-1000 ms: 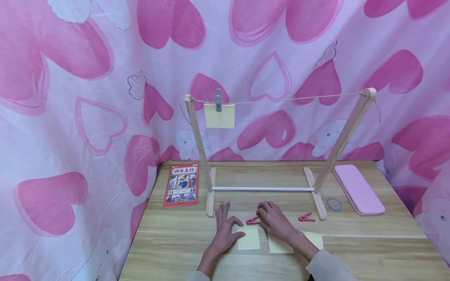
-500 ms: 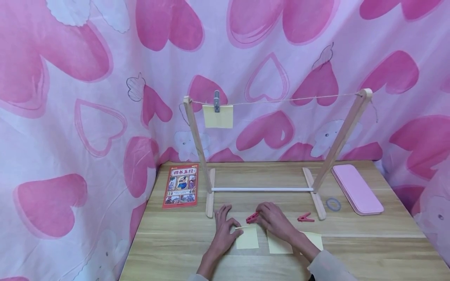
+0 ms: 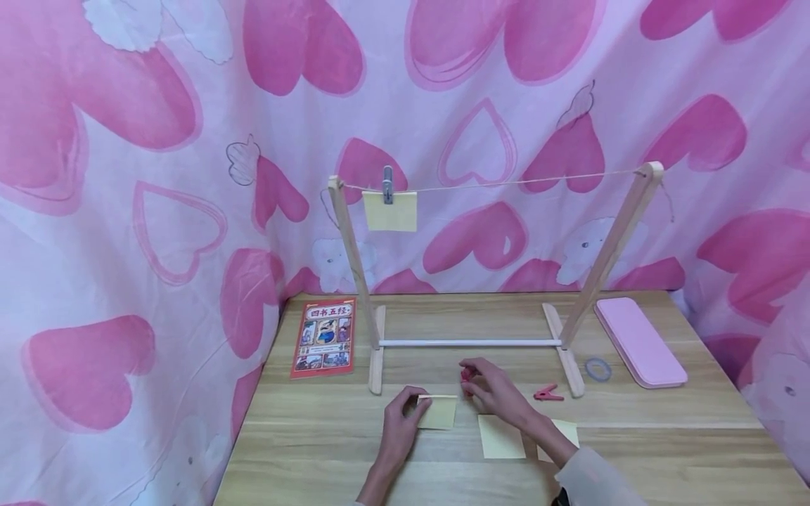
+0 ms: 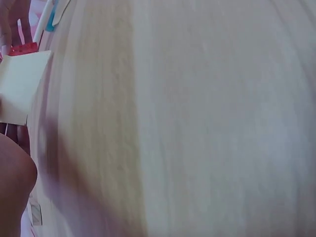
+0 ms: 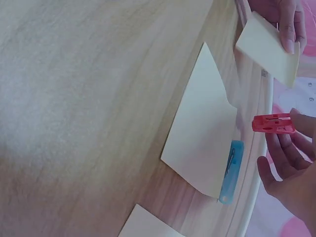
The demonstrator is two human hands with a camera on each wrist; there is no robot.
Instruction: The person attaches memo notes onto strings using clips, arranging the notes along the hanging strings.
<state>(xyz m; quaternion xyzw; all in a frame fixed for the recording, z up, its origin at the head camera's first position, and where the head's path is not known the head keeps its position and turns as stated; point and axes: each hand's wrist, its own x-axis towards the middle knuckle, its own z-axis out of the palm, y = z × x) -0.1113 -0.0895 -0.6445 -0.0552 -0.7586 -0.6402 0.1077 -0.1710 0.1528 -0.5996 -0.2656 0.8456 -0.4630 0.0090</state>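
My left hand (image 3: 399, 425) pinches a pale yellow paper note (image 3: 439, 414) by its folded top edge, and the note hangs tilted over the table. In the right wrist view, the thumb and fingers of my right hand (image 5: 296, 182) grip a red clothespin (image 5: 274, 123) by one end. This hand is to the right of the raised note, apart from it. Below the right forearm lie two more yellow notes (image 3: 501, 437), the farther one partly covered by the arm. A blue clothespin (image 5: 232, 170) lies along the edge of one note; the right hand hides it in the head view.
A wooden stand (image 3: 362, 267) with a string (image 3: 481, 185) rises behind the hands. On the string, a grey clothespin (image 3: 388, 184) holds another note (image 3: 399, 213). Another red clothespin (image 3: 548, 393), a ring (image 3: 598, 369), a pink case (image 3: 640, 342) and a booklet (image 3: 324, 337) lie about the table.
My left hand has lifted the note's top edge and raised it off the table. My right hand has picked up the red clothespin and turned it upward.
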